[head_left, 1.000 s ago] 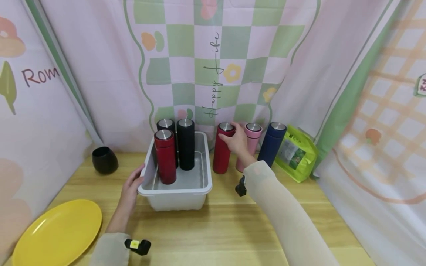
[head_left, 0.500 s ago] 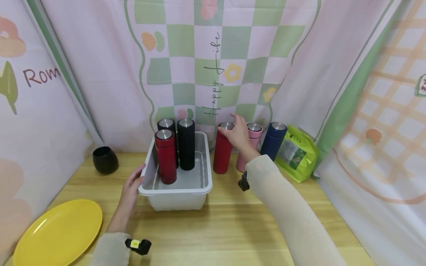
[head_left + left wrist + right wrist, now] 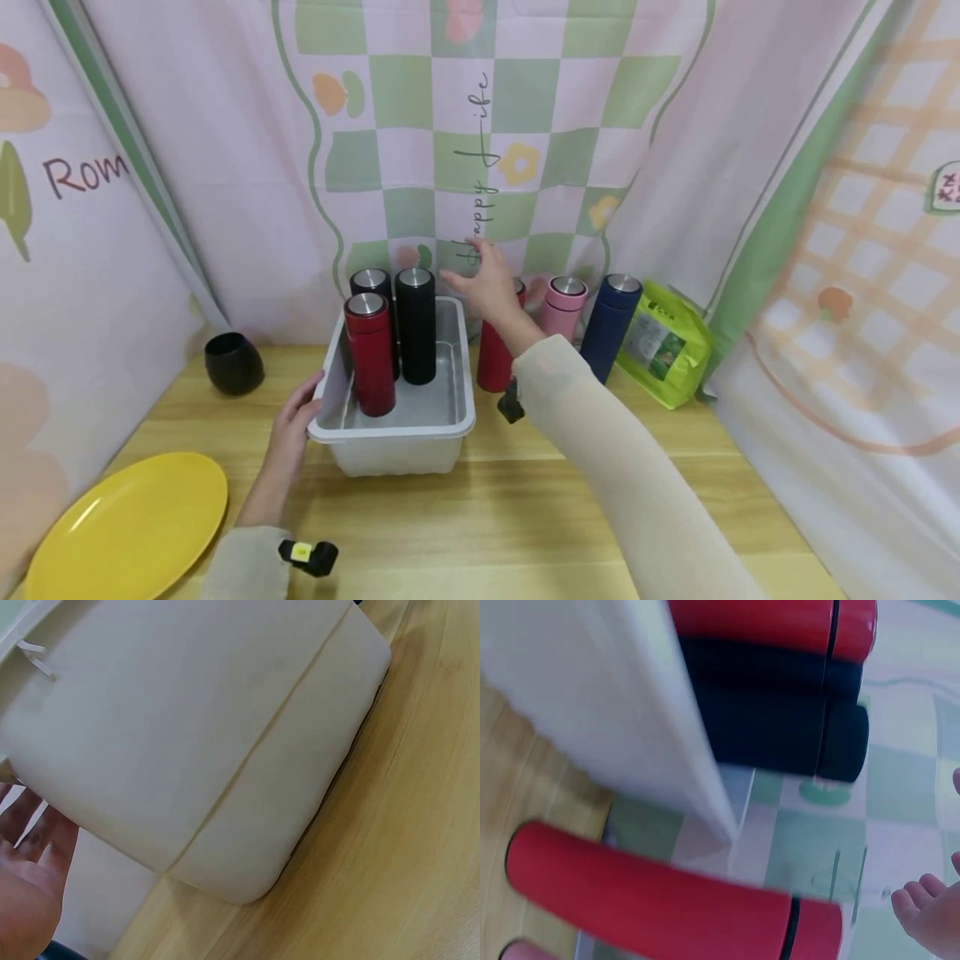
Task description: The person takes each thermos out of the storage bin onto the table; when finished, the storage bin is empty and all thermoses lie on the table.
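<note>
My right hand [image 3: 491, 287] is empty, thumb and fingers spread, and hangs between the bin and the free-standing red thermos [image 3: 492, 358]. It overlaps that thermos's top in the head view; in the right wrist view, fingers [image 3: 919, 896] show at the right edge. My left hand [image 3: 291, 425] touches the left rim of the grey plastic bin [image 3: 397, 433] with loosely extended fingers; its palm shows beside the bin's outer wall [image 3: 195, 727] in the left wrist view. A red thermos [image 3: 371, 358] and two black thermoses [image 3: 417, 333] stand upright in the bin.
Right of the free-standing red thermos are a pink thermos [image 3: 564, 307], a blue thermos [image 3: 611, 325] and a green pouch [image 3: 666, 346]. A black cup [image 3: 234, 363] and a yellow plate [image 3: 131, 525] lie at left. Printed curtains [image 3: 405, 92] close off the back.
My right hand has come off the top of the free-standing red thermos and moved left toward the bin, fingers spread. The left hand and the bin stay as they were.
</note>
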Tool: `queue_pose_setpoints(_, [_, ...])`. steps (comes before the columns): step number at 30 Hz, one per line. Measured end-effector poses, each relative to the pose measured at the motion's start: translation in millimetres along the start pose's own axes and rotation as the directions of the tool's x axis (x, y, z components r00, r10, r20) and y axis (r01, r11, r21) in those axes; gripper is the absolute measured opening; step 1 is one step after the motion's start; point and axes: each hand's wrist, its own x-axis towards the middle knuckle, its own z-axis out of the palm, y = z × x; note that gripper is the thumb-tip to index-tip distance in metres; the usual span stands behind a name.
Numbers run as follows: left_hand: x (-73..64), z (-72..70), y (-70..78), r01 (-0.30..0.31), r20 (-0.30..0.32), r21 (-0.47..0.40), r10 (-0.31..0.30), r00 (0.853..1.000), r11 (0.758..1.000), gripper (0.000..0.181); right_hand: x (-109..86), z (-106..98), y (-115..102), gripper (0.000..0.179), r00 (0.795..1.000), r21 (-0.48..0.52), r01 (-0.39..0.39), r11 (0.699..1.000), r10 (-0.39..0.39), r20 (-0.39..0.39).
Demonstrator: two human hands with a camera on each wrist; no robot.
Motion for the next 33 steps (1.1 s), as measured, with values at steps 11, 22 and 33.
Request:
queue_pose_setpoints(11, [-0.6, -1.0, -0.3, 0.004, 0.006, 0.008, -0.004, 1.0, 1.0, 0.049, -20.2, 47.1, -31.4, 0.071, 0.986, 0.025, 0.071, 0.997, -0.074, 0.149])
queue_pose_setpoints(22, [-1.2, -1.3, 0.7, 0.003, 0.004, 0.016, -0.003, 1.0, 1.0, 0.049, -31.7, 79.9, -41.7, 0.069, 0.965, 0.01, 0.094, 0.996, -0.093, 0.247])
queue_pose_setpoints(33, [-0.5, -2.2, 0.7, 0.016, 0.014, 0.03, -0.017, 1.0, 0.999, 0.05, -30.2, 102.4, -45.8, 0.072, 0.963, -0.067, 0.05, 0.996, -0.031, 0.269])
